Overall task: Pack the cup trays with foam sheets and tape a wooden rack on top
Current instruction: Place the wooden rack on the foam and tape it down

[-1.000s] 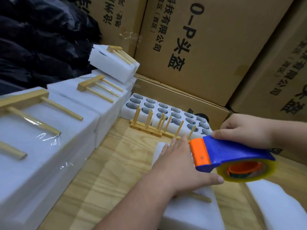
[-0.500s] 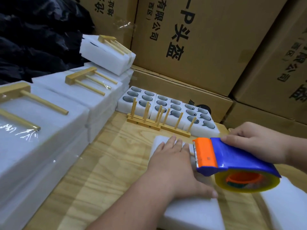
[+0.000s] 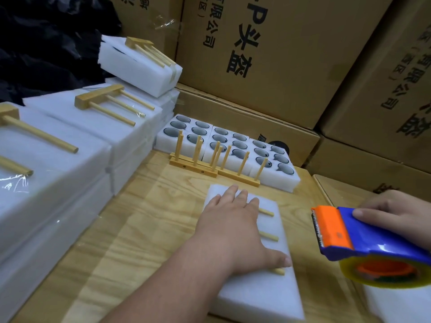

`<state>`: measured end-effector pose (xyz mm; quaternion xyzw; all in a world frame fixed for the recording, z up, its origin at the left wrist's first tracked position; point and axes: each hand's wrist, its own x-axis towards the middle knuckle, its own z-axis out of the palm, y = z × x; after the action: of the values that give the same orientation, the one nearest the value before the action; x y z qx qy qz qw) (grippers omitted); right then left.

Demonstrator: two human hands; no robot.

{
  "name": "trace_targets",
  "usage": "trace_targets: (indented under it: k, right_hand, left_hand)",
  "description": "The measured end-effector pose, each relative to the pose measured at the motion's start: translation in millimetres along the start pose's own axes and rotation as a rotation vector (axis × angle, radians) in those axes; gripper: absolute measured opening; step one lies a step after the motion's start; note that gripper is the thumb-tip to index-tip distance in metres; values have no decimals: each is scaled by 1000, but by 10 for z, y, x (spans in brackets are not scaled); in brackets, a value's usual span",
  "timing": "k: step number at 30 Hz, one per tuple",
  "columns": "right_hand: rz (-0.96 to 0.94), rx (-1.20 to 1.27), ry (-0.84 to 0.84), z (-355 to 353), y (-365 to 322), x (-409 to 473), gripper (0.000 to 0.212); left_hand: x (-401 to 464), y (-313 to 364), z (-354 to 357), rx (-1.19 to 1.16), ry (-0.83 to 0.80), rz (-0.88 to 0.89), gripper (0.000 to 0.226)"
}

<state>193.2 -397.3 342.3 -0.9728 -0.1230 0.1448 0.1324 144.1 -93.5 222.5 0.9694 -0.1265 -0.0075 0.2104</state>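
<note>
Packing warehouse, stacked printed cardboard cartons [image 3: 268,54], finished foam bundles [image 3: 58,159] piled beside a wooden worktable [image 3: 140,229]

Even soft overhead light, faint shadows; glare on plastic wrap [image 3: 14,183]; wide-angle bending at edges.

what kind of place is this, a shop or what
Most likely a packing area in a warehouse: stacked printed cardboard cartons, a row of finished foam bundles with wooden racks taped on, and a tape dispenser in the right hand.
</note>
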Motion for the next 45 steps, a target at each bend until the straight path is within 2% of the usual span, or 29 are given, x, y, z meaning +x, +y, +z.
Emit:
trace_targets:
  k: [7, 10, 14, 17, 22, 25, 29, 33, 45]
  right_hand:
    - [12, -135, -83, 120, -165, 107, 82]
    - [34, -200, -111, 153, -266, 153, 81]
    - [67, -296, -143, 216, -375, 265, 63]
    - [64, -348, -172, 249, -397, 364, 67]
    - [-10, -185, -101, 123, -83, 260, 80]
    - [0, -81, -41, 86, 183, 154, 77]
    - [23, -69, 10, 73, 426, 112, 69]
    - [50, -136, 11, 22, 570, 50, 71]
    - [267, -518, -203, 156, -523, 245, 75]
  left_hand:
    - [-36, 8, -36, 14, -46, 50, 98]
    - [-38, 18, -49, 40, -66, 47, 95]
    - [-40, 35, -60, 62, -84, 40, 95]
    - [-35, 35, -68, 65, -90, 34, 95]
    - [-32, 42, -45, 81, -93, 15, 92]
    - [-25, 42, -32, 57, -85, 18, 93]
    - [-34, 39, -35, 41, -80, 23, 93]
    - [-28, 26, -35, 52, -85, 25, 93]
    - [-34, 25, -34, 128, -86, 16, 91]
